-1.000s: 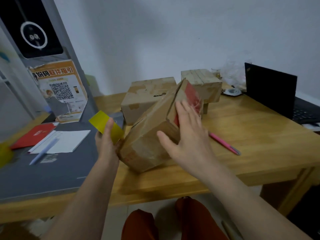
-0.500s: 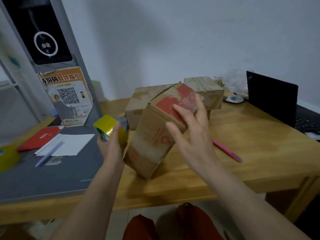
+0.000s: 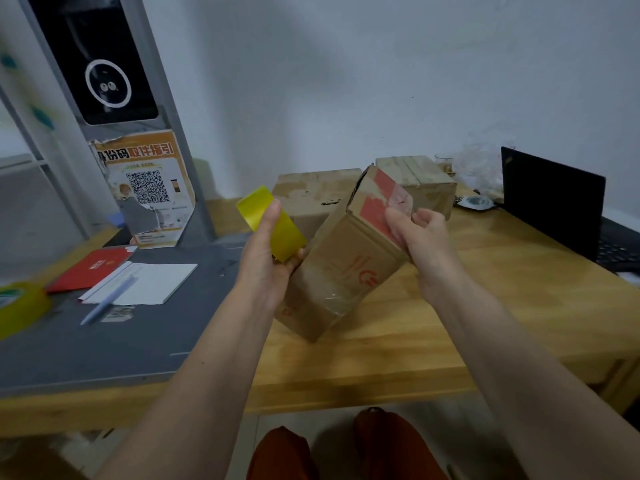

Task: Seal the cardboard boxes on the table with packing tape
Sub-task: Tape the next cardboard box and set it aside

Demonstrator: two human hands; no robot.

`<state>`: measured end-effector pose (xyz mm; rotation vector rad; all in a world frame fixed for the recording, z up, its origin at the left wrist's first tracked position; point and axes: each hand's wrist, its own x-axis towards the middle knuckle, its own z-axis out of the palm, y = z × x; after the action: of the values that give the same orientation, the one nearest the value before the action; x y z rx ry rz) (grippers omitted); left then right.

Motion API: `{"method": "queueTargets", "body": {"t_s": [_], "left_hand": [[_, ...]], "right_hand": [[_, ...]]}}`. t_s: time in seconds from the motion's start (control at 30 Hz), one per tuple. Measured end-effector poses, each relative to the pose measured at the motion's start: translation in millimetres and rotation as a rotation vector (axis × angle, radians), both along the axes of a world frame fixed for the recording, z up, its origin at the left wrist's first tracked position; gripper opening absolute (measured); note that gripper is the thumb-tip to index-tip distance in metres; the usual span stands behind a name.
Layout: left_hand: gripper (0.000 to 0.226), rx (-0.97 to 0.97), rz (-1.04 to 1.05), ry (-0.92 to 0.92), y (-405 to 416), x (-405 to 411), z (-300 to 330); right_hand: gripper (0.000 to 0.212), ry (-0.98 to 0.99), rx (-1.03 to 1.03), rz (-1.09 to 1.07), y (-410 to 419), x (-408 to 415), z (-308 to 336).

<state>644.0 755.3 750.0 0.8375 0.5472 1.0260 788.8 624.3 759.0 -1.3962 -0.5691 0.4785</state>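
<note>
A worn cardboard box (image 3: 341, 268) with red print stands tilted on one lower corner on the wooden table (image 3: 485, 327). My right hand (image 3: 419, 237) grips its upper right edge, fingers curled over the end flap with the red patches and clear tape. My left hand (image 3: 268, 258) holds a yellow tape roll (image 3: 273, 228) just left of the box, thumb on the roll's top. Two more cardboard boxes stand behind: one (image 3: 311, 192) at centre, another (image 3: 420, 180) to the right.
A grey mat (image 3: 104, 344) on the left carries a white pad, a blue pen (image 3: 107, 301), a red booklet (image 3: 91, 270) and a second yellow tape roll (image 3: 19, 306). A black laptop (image 3: 561, 202) stands at the right. A poster with a QR code leans against a grey post.
The box has been turned further upright on its corner. My right hand went from flat on the end flap to gripping its edge. The left hand with the roll rose slightly.
</note>
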Motion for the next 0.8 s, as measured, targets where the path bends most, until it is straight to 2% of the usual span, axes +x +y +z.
{"method": "queueTargets", "body": {"t_s": [0.1, 0.17, 0.3, 0.37, 0.43, 0.53, 0.6, 0.67, 0.73, 0.8], "left_hand": [[0.024, 0.007, -0.020, 0.019, -5, 1, 1], [0.026, 0.004, -0.025, 0.006, -7, 1, 1], [0.053, 0.055, -0.076, 0.022, -16, 3, -2], [0.060, 0.135, -0.107, 0.031, -22, 7, -6], [0.061, 0.182, -0.112, 0.029, -28, 10, -9], [0.061, -0.007, -0.109, -0.178, -29, 11, -9], [0.058, -0.088, -0.046, -0.282, -20, 8, -11], [0.057, -0.082, 0.013, -0.270, -12, 4, -16], [0.055, -0.089, 0.042, -0.255, -6, 2, -20], [0.063, -0.110, 0.055, -0.289, -2, 1, -18]], "right_hand": [[0.052, -0.058, -0.121, 0.050, -2, 7, 5], [0.062, -0.083, -0.154, 0.040, -1, 15, 10], [0.116, -0.061, -0.279, 0.061, 6, 35, 18], [0.126, -0.073, -0.360, 0.088, 10, 42, 22], [0.116, -0.033, -0.391, 0.122, 12, 47, 22], [0.090, 0.091, -0.336, 0.138, 7, 56, 11], [0.092, 0.177, -0.233, 0.126, -2, 58, -4], [0.098, 0.204, -0.087, 0.074, -10, 56, -18], [0.097, 0.068, 0.052, 0.020, -14, 49, -23], [0.097, -0.271, 0.162, -0.050, -12, 39, -19]]}}
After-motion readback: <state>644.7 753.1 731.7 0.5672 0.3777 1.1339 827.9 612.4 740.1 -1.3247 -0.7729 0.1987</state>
